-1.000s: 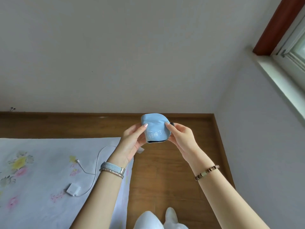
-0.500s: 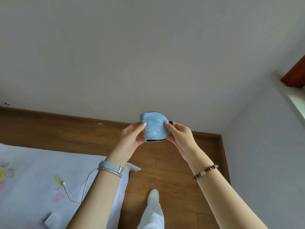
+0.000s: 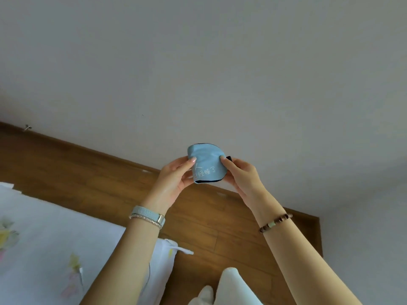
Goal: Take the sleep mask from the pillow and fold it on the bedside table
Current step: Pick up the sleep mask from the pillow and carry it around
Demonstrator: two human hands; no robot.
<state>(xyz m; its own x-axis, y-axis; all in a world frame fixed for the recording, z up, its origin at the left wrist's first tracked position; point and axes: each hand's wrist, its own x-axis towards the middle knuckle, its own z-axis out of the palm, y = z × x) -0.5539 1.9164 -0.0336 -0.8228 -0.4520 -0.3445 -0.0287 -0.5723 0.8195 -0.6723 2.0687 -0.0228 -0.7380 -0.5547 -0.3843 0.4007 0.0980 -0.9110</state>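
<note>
A light blue sleep mask (image 3: 207, 160) with white lettering and a dark edge is folded in half and held up in the air in front of a pale wall. My left hand (image 3: 176, 179) pinches its left side between thumb and fingers. My right hand (image 3: 241, 175) pinches its right side, where a bit of black strap shows behind the fingers. No bedside table and no pillow are in view.
A bed with a white flowered sheet (image 3: 44, 249) fills the lower left, a thin white cable (image 3: 149, 274) lying near its edge. Wooden floor (image 3: 209, 216) runs below the hands to a brown skirting board (image 3: 308, 219). White trouser legs (image 3: 231, 287) show at the bottom.
The view has swung and tilted, so the window has left the frame and the bed has slid lower left. Both hands keep the same hold on the folded mask.
</note>
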